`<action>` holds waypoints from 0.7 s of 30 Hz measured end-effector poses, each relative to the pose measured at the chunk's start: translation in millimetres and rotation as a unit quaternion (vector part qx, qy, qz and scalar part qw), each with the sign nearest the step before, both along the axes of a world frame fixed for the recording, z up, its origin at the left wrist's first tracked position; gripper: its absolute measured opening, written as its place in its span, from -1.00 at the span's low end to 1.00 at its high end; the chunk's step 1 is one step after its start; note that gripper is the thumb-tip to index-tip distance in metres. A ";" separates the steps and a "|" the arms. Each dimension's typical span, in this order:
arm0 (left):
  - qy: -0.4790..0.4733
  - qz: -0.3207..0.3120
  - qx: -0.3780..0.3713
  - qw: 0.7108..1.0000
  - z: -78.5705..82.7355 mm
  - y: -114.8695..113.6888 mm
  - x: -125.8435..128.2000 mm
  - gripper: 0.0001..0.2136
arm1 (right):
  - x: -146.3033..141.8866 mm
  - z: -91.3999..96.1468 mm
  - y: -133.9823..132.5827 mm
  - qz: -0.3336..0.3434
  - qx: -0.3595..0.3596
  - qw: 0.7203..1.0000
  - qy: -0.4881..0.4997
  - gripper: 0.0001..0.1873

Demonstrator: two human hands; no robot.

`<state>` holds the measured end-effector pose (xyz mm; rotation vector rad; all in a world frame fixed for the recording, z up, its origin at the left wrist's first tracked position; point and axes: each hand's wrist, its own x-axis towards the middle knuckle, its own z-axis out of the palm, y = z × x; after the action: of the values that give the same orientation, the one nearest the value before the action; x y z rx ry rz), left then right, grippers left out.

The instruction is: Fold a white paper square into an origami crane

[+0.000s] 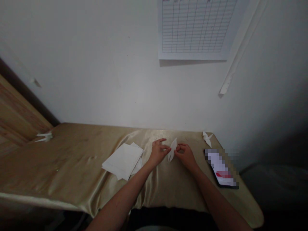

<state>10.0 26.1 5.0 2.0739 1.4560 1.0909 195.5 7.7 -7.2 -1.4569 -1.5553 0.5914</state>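
Between my two hands is a narrow, pointed piece of folded white paper point(172, 150), its long axis running away from me and its near end split in two. My left hand point(159, 151) pinches its left edge with thumb and index finger, the other fingers lifted. On the opposite edge, my right hand point(185, 155) grips the paper between thumb and curled fingers. A stack of white paper sheets point(124, 158) lies to the left of my left hand. Beyond my right hand, a folded paper crane point(207, 138) rests near the table's far right corner.
A phone with a lit, blurred screen point(220, 168) lies at the right side of the table, covered by a shiny gold cloth point(72, 160). Another white folded paper point(45, 137) sits at the far left beside wooden boards point(19, 112). A printed grid sheet point(194, 29) hangs on the wall.
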 end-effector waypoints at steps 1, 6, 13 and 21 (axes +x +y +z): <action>0.007 -0.002 0.004 1.000 0.7 -0.9 0.0 -0.94 | -0.3 0.0 -0.2 -0.008 -0.003 1.000 -0.006 -0.90; 0.044 -0.001 -0.009 0.999 2.7 -3.3 -0.1 -0.92 | -2.3 0.5 -1.5 -0.012 -0.009 0.999 -0.033 -0.89; 0.091 0.022 -0.020 0.995 -3.3 -2.7 -1.0 -0.95 | -7.5 -3.2 -4.1 -0.026 -0.005 0.993 -0.116 -0.90; 0.123 0.026 0.002 0.992 -11.4 -3.0 -3.8 -0.80 | -8.1 -4.4 -5.0 -0.011 -0.008 0.980 -0.198 -0.92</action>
<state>6.2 23.1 -6.3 2.2499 1.6295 0.8819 187.4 2.8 -11.6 -1.6751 -1.8359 0.3114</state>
